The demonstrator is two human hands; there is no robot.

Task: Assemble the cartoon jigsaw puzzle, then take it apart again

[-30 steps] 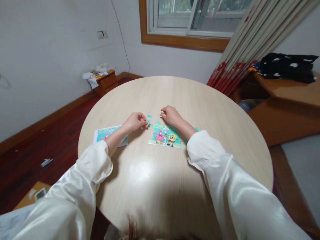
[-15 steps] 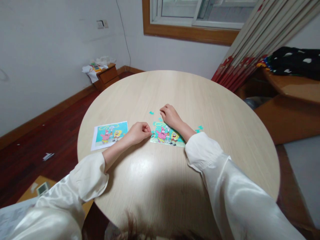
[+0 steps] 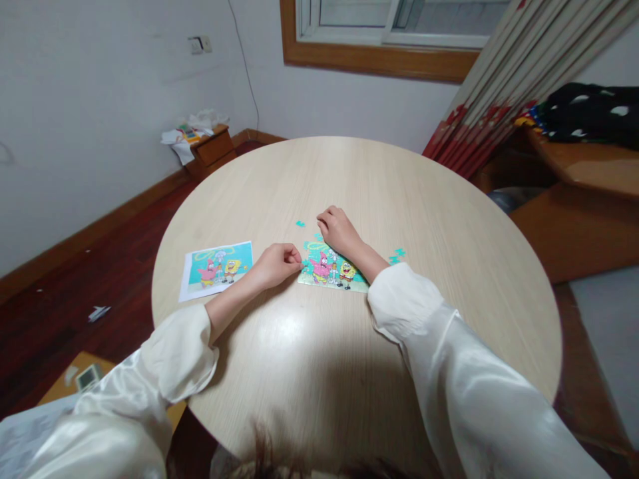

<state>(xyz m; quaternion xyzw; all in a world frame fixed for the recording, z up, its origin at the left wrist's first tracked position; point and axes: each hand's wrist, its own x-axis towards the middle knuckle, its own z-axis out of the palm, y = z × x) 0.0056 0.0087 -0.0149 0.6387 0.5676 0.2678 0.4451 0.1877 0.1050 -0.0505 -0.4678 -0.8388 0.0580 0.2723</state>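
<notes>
A jigsaw puzzle (image 3: 327, 269) with cartoon figures on a teal ground lies flat on the round table (image 3: 414, 199). At its left edge my left hand (image 3: 279, 265) is closed in a pinch, with a small teal puzzle piece (image 3: 303, 265) at the fingertips. My right hand (image 3: 339, 229) reaches over the puzzle's top edge, its wrist covering the upper right part. Its fingers are bent inward, and whatever they may hold is hidden. Loose teal pieces (image 3: 300, 224) lie beyond the puzzle, and more loose pieces (image 3: 397, 256) lie right of my right wrist.
To the left, a printed sheet (image 3: 219, 268) with the same picture lies partly behind my left forearm. A small wooden cabinet (image 3: 213, 148) with papers stands beyond the table. At the right are a curtain (image 3: 479, 106) and a wooden desk (image 3: 594, 159) bearing dark cloth.
The view has shifted slightly. Both hands keep nearly the same pose and place at the puzzle, the left at its left edge and the right at its top.
</notes>
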